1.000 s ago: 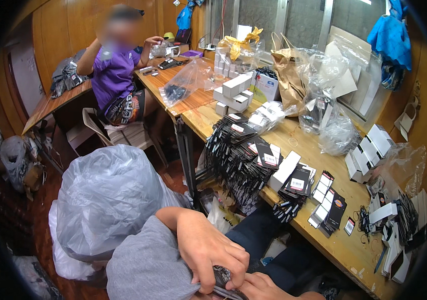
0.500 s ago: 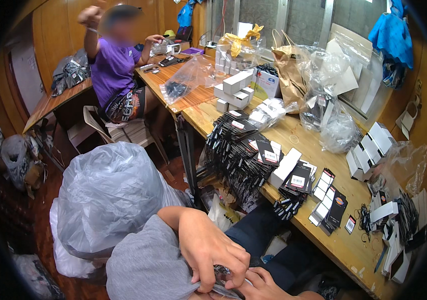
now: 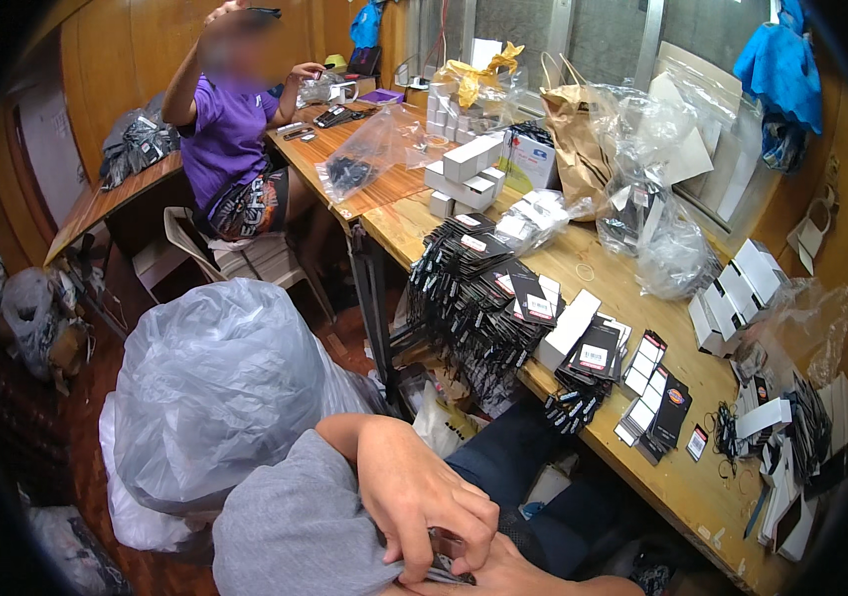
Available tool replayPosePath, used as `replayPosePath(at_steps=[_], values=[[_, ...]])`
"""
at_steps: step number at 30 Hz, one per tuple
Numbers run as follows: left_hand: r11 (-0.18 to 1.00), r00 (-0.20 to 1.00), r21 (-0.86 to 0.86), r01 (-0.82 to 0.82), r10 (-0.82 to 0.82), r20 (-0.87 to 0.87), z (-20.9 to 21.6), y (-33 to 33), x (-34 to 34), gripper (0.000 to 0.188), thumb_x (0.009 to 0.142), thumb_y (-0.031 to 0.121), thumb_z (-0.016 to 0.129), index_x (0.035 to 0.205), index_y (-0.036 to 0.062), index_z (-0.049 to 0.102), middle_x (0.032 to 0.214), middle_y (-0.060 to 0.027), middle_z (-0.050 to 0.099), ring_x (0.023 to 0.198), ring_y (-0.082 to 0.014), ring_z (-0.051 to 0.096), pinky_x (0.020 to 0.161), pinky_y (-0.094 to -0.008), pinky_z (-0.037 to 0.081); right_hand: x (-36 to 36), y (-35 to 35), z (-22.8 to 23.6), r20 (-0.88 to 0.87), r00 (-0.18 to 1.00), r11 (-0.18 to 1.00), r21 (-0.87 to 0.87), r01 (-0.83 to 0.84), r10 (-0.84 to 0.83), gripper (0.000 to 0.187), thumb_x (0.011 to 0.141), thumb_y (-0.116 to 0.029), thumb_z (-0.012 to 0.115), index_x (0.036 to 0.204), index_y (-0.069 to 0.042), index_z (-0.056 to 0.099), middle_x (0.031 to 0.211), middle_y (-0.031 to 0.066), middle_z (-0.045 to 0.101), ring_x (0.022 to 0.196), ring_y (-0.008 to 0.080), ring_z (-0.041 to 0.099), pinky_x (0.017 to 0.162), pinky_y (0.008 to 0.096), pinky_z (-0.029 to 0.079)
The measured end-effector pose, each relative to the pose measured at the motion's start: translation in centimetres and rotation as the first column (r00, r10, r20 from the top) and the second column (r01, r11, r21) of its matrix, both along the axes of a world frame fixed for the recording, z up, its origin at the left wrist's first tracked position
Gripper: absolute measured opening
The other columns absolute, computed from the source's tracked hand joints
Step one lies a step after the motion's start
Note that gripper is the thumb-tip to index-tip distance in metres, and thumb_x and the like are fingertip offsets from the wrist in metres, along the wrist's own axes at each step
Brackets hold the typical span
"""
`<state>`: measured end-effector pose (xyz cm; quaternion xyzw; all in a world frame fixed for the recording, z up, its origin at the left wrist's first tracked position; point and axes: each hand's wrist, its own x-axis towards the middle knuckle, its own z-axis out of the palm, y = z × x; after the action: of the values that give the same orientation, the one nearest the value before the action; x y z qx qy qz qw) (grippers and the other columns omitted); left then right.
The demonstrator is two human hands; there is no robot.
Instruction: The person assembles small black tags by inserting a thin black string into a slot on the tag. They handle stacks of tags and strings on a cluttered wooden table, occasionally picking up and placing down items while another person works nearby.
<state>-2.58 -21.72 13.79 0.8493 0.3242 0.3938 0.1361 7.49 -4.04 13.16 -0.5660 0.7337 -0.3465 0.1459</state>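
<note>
At the bottom middle, my left hand (image 3: 422, 502) reaches down from a bent arm with a grey sleeve, its fingers curled in a pinch. My right hand (image 3: 511, 574) comes in from the lower right and meets it, partly cut off by the lower edge. Between the fingertips shows a small dark, shiny thing (image 3: 452, 552), mostly covered, whose kind I cannot make out. Both hands are close against the grey shirt (image 3: 295, 517), over my lap. Nothing on the table is touched by either hand.
A big translucent plastic bag (image 3: 215, 397) bulges at my left. On the wooden table (image 3: 642, 477) lie many black hang tags (image 3: 483, 298), white boxes (image 3: 468, 174), a brown paper bag (image 3: 578, 149) and clear plastic bags (image 3: 677, 263). Across it sits a person in purple (image 3: 230, 139).
My right hand has shifted slightly and now sits more under my left fingers, which stay curled. The other person's raised hand has moved to the right, near the head.
</note>
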Motion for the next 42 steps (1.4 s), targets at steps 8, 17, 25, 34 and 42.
replayPosePath(at_steps=[8,17,25,34,42], values=[[0.998,0.999,-0.045,0.050,-0.050,0.008,-0.3,0.1,-0.2,0.026,0.081,0.029,0.044,0.092,0.0104,0.057,0.099,-0.0149,0.041,0.089,-0.0302,0.038,0.074,-0.0391,0.032,-0.6,1.6,1.4,0.162,0.987,0.999,0.026,-0.028,0.023,0.044,0.065,-0.012,0.052,0.108,-0.014,0.048,0.116,0.0265,0.030,0.113,0.0442,0.020,0.088,0.0541,0.015],[0.995,0.996,-0.050,0.085,-0.083,0.041,0.3,0.6,-0.4,0.026,0.084,0.028,0.040,0.093,0.0117,0.059,0.098,-0.0145,0.043,0.087,-0.0308,0.041,0.074,-0.0394,0.034,-1.3,3.3,1.8,0.002,0.998,0.997,-0.031,-0.070,0.070,0.031,0.073,-0.026,0.046,0.100,-0.012,0.053,0.116,0.0207,0.034,0.107,0.0379,0.031,0.088,0.0474,0.020],[0.999,0.992,-0.029,-0.021,0.025,0.127,-0.9,0.4,-0.5,0.031,0.086,0.030,0.034,0.097,0.0122,0.056,0.104,-0.0143,0.042,0.094,-0.0300,0.038,0.077,-0.0386,0.032,0.0,1.6,-1.7,-0.176,0.984,0.996,0.084,0.027,-0.012,0.042,0.065,-0.016,0.053,0.108,-0.019,0.049,0.117,0.0241,0.031,0.113,0.0413,0.021,0.089,0.0552,0.014],[1.000,0.992,-0.007,-0.028,0.029,0.125,-1.5,0.1,-0.8,0.029,0.082,0.030,0.044,0.098,0.0090,0.057,0.103,-0.0168,0.039,0.095,-0.0318,0.037,0.079,-0.0403,0.030,-0.1,0.3,-1.7,-0.150,0.989,0.999,0.035,0.022,-0.017,0.040,0.067,-0.017,0.052,0.107,-0.018,0.050,0.118,0.0239,0.031,0.112,0.0410,0.022,0.088,0.0546,0.015],[1.000,0.987,-0.018,-0.017,0.019,0.162,-1.7,0.2,-0.8,0.028,0.081,0.029,0.045,0.096,0.0087,0.058,0.103,-0.0171,0.040,0.094,-0.0323,0.037,0.079,-0.0407,0.030,-0.8,-0.4,-0.1,-0.006,0.999,0.998,-0.052,-0.044,0.044,0.033,0.071,-0.019,0.048,0.104,-0.014,0.051,0.118,0.0226,0.033,0.109,0.0398,0.027,0.088,0.0516,0.018]])
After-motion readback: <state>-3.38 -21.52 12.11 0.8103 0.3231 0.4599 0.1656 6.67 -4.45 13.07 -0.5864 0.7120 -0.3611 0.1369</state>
